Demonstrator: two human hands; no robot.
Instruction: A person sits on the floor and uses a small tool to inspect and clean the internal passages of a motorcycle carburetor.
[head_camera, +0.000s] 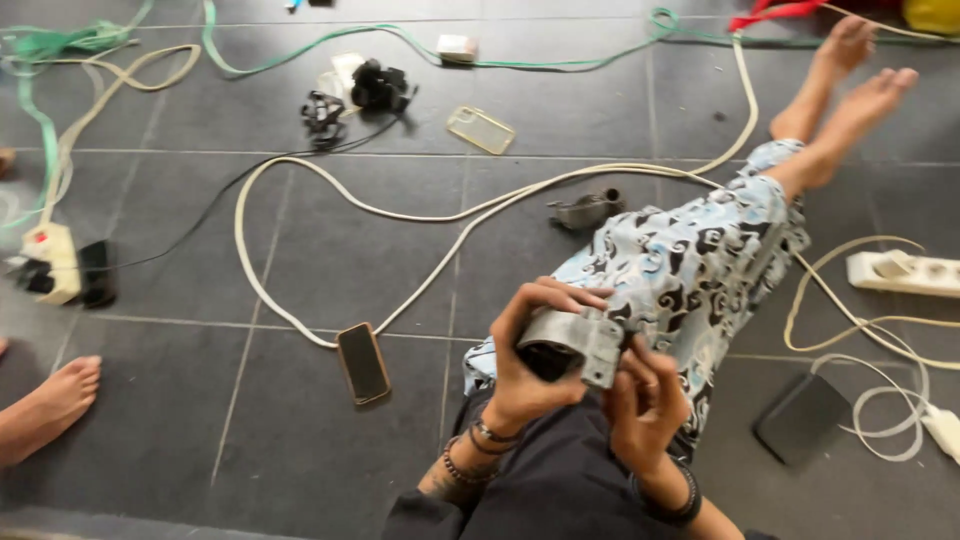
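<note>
Both hands are clamped on a grey metal bracket-like part (575, 340), held over the lap of a seated person wearing patterned light-blue trousers (700, 260). The left hand (530, 355) wraps the part from the left side, fingers curled over its top edge, beaded bracelets at the wrist. The right hand (645, 395) pinches the part's right end, fingers closed against it; what lies between the fingertips is too small to tell.

On the dark grey tiled floor (200, 400), just left of the hands, lies a dark smartphone in a brown case (362, 363), face up, with a cream cable (300, 180) reaching it. To the right, a flat black rectangular pad (800, 418) lies beside coiled white cords. A white power strip (905, 273) sits near the right edge.

Farther out, a second grey metal part (585, 210) rests on the floor just beside the knee. A clear phone case (481, 130) and black plastic pieces (380, 88) lie beyond. A cream socket block with black plugs (55, 265) is at far left. Another person's bare foot (50, 400) shows at lower left.
</note>
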